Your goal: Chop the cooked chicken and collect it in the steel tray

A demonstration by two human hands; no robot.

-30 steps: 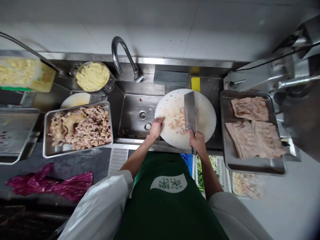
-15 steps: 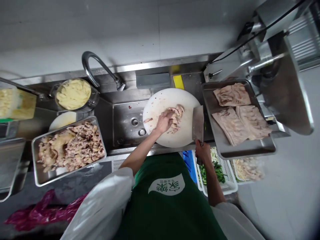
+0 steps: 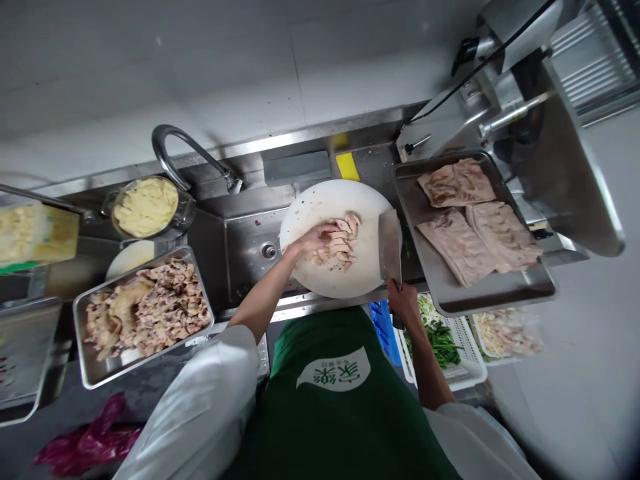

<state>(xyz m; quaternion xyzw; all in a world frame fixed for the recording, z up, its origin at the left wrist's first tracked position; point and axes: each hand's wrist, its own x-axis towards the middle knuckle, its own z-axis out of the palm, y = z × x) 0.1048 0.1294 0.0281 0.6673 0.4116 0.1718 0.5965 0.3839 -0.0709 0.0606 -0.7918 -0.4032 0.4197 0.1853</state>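
Observation:
A round white cutting board lies across the sink, with cut pieces of pale cooked meat in a loose pile on it. My left hand reaches in from the left, its stretched fingers resting on the pile's left side; the fingertips partly blend with the meat. At the board's right edge, my right hand is closed round the dark handle of a cleaver. The cleaver's wide blade lies over the board, to the right of the meat and apart from it.
Left stands a metal tray of chopped meat, below a pot of pale yellow slices. A faucet arches over the sink. Right are a tray with several meat slabs and a slicing machine. Baskets sit below.
My left hand has slid left from the top of the meat to its left side, fingers now straighter. The right hand still holds the cleaver at the board's edge. The view has tilted slightly.

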